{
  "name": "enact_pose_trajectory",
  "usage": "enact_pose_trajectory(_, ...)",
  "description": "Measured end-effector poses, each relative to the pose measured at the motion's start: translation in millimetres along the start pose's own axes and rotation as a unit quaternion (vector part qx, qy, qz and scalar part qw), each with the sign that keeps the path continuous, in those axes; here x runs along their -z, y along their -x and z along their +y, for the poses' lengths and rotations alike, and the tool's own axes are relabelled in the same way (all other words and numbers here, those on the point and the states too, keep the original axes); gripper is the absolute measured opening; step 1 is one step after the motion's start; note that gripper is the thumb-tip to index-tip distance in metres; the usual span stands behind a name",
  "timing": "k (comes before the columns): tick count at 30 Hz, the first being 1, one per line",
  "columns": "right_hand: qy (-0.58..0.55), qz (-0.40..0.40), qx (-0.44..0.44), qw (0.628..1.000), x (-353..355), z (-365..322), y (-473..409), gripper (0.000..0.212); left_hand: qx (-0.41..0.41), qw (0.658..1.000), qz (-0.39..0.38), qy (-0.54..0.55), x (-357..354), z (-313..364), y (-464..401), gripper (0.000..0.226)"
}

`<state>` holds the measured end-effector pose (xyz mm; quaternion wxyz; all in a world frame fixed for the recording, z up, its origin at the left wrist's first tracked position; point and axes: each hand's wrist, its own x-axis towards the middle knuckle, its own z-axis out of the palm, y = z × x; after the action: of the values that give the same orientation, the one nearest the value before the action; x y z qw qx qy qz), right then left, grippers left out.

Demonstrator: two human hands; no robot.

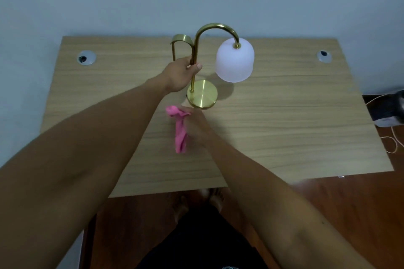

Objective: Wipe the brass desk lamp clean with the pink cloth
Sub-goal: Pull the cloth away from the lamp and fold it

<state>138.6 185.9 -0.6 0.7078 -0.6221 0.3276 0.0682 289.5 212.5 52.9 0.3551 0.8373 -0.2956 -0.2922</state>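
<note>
The brass desk lamp (pixel 203 95) stands upright near the middle of the wooden desk (pixel 284 120), with a round brass base, a curved stem, a brass handle loop at the back and a white frosted shade (pixel 235 61) hanging to the right. My left hand (pixel 181 74) is closed around the stem about halfway up. My right hand (pixel 194 123) holds the pink cloth (pixel 180 129) just in front of the base, at its left front edge. The cloth is bunched at the top and hangs down in a long strip.
Two round cable grommets sit in the desk's far corners, one at the left (pixel 86 57) and one at the right (pixel 324 56). A pale wall rises right behind the desk. A dark device with white cables (pixel 391 113) lies on the brown floor at the right. My feet show below the desk's front edge.
</note>
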Motion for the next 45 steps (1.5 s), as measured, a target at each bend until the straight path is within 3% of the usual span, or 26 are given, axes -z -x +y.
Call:
enact_pose_trajectory(4, -0.081, -0.025, -0.098, 0.992, 32.6, -15.5, 18.1, 0.038, 0.052, 0.995, 0.027, 0.085, -2.7, -15.1, 35.6, 0.061)
enact_pose_trajectory(8, -0.212, -0.084, -0.113, 0.967, 62.7, -29.2, 39.3, 0.038, 0.142, 0.969, -0.002, 0.205, -7.1, -33.7, 69.9, 0.072)
enact_pose_trajectory(10, -0.220, -0.117, -0.102, 0.963, 69.7, -35.1, 47.8, 0.034, 0.174, 0.944, -0.045, 0.275, -12.7, -36.7, 84.7, 0.056)
enact_pose_trajectory(13, -0.205, -0.141, -0.094, 0.964, 74.5, -36.6, 55.5, 0.031, 0.158, 0.915, -0.080, 0.363, -24.3, -42.8, 101.1, 0.027)
enact_pose_trajectory(19, -0.173, -0.113, -0.100, 0.973, 86.9, -36.6, 62.5, 0.035, 0.097, 0.934, -0.064, 0.336, -36.5, -37.3, 113.6, 0.056)
enact_pose_trajectory(24, -0.119, -0.068, -0.092, 0.986, 114.3, -41.6, 74.5, 0.041, 0.094, 0.950, -0.007, 0.297, -49.8, -15.4, 108.7, 0.011)
enact_pose_trajectory(27, -0.110, -0.020, -0.069, 0.991, 139.7, -38.1, 79.2, 0.043, 0.100, 0.943, -0.038, 0.315, -62.4, 4.9, 107.6, 0.027)
enact_pose_trajectory(31, -0.127, -0.006, -0.053, 0.990, 175.7, -25.7, 89.0, 0.034, 0.120, 0.945, -0.026, 0.302, -96.6, 26.0, 103.6, 0.015)
enact_pose_trajectory(37, -0.125, 0.009, -0.029, 0.992, 247.3, -2.9, 109.1, 0.024, 0.134, 0.950, -0.036, 0.280, -167.9, 71.7, 97.5, 0.026)
enact_pose_trajectory(45, -0.097, 0.038, -0.038, 0.994, 344.4, 34.9, 101.0, 0.024, 0.217, 0.919, -0.088, 0.316, -254.7, 120.2, 81.4, 0.024)
